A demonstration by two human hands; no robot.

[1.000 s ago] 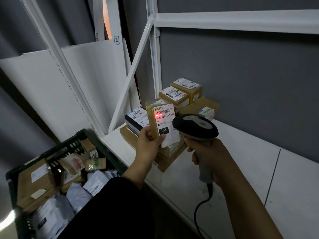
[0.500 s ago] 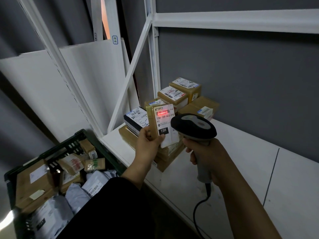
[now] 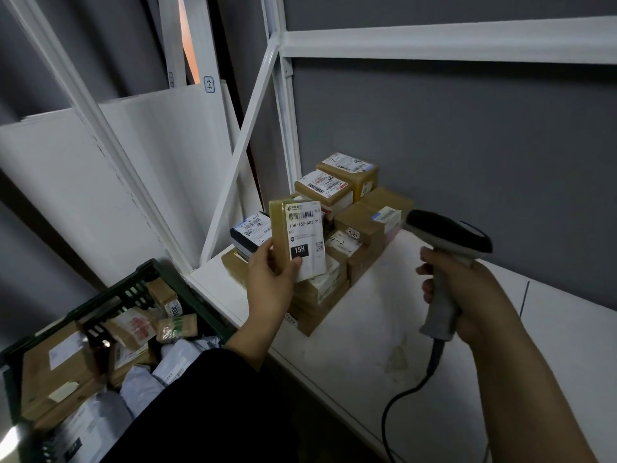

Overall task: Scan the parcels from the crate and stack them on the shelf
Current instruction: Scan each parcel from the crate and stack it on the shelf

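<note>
Head: hands (image 3: 270,287) (image 3: 475,297) around parcel (image 3: 302,235), scanner (image 3: 447,233).

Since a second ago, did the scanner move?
Yes. The scanner swung right, off the parcel stack it overlapped before, away from the held parcel.

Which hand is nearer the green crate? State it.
Left. The left hand, holding a parcel, is just right of the crate; the right hand, gripping the scanner, is farther right.

The crate (image 3: 132,281) sits left of the shelf (image 3: 394,332); stacked parcels (image 3: 359,225) occupy its back-left corner, seemingly touching the wall (image 3: 467,145) behind.
</note>
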